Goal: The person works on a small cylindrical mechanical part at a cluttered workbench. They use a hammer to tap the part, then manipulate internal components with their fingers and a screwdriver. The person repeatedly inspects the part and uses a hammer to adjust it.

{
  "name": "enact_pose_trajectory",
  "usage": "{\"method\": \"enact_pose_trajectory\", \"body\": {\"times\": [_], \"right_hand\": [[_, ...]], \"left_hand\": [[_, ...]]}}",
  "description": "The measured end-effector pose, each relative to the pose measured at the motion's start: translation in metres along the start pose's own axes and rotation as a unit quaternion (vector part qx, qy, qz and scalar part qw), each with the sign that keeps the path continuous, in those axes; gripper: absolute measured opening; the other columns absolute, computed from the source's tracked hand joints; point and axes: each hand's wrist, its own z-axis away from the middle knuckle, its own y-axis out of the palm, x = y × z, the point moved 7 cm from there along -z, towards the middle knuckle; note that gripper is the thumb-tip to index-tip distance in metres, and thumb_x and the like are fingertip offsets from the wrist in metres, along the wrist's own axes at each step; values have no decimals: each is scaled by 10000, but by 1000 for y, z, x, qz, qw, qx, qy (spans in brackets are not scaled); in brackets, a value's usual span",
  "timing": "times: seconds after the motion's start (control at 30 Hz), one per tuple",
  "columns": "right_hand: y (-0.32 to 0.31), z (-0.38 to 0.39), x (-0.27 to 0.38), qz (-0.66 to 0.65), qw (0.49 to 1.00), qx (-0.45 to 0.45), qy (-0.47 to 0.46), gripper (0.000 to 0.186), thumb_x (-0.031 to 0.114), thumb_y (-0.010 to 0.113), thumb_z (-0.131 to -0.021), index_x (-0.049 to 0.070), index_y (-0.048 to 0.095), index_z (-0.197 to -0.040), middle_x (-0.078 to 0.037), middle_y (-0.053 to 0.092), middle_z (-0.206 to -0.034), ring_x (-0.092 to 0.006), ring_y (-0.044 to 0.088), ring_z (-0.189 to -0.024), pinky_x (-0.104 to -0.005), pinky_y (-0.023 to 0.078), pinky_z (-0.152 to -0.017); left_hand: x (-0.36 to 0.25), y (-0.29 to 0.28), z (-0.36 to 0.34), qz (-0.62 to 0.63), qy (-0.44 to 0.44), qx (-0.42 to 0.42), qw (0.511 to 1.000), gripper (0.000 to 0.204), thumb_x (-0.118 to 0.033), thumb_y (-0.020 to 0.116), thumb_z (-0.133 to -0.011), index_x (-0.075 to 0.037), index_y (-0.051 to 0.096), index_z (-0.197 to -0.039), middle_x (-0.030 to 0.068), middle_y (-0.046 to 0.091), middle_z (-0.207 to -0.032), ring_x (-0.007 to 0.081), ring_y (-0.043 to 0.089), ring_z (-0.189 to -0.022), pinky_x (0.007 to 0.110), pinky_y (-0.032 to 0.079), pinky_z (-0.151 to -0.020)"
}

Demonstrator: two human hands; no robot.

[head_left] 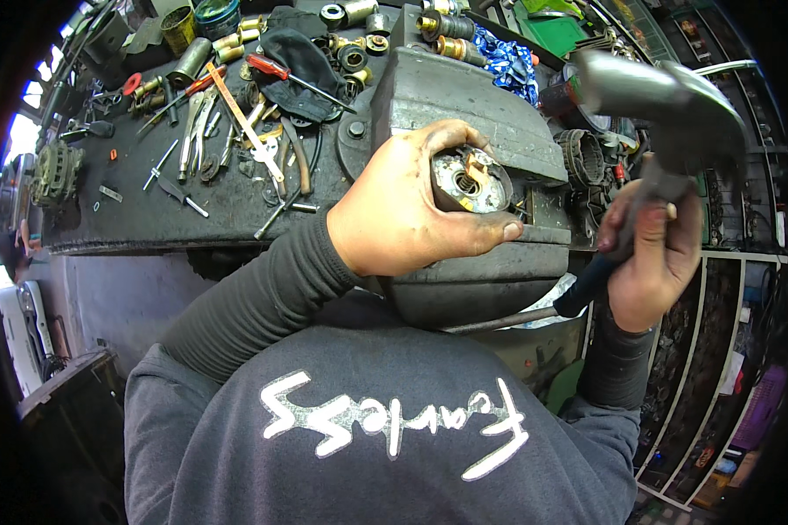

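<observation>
My left hand (394,206) is wrapped round a short cylindrical metal part (469,210), holding it over the vise (455,87). Its open end faces up and shows a pale, grimy face, a coiled spring in the central hole and a copper-coloured tab. On the right, my right hand (661,267) grips the dark handle of a hammer (657,96). The hammer's metal head is raised above that hand, slightly smeared by motion and apart from the cylinder. The vise jaws sit under and behind my left hand, which partly hides them.
Screwdrivers with red handles (267,66), pliers (295,153), an orange strip (241,118) and a black cloth (296,70) lie on the dark bench at left. Cylindrical parts and a blue patterned cloth (508,66) are behind the vise. A vise handle bar (508,320) sticks out in front.
</observation>
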Motion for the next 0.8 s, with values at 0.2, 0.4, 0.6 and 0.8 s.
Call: {"method": "enact_pose_trajectory", "body": {"times": [0.2,0.4,0.6,0.8], "right_hand": [[8,11,-1,-33,999,24,28,423,138,570,-955,-16,422,-1321,-59,560,-750,-78,469,-579,-211,367,-496],[7,18,-3,-55,997,16,45,457,118,565,-956,-12,397,-1360,-60,564,-757,-77,474,-596,-205,367,-506],[-12,23,-2,-90,995,-21,32,475,188,577,-959,11,401,-1363,-78,562,-748,-98,487,-583,-217,376,-484],[-14,34,-16,-95,993,-11,69,455,190,579,-959,-9,419,-1335,-72,561,-748,-98,489,-587,-219,378,-487]], "left_hand": [[2,2,1,15,-9,7,1000,625,-262,868,-601,91,565,-1019,138,620,-854,162,579,-805,288,495,-765],[-5,1,3,95,-13,19,995,461,-134,795,-689,32,540,-1035,93,651,-832,150,639,-772,290,538,-738],[-13,-4,-4,41,32,12,999,431,-145,754,-740,23,523,-1063,111,663,-827,198,679,-748,328,567,-732],[-11,-11,-8,83,21,-25,996,448,-198,746,-768,28,508,-1073,130,667,-823,224,686,-748,340,567,-725]]}}
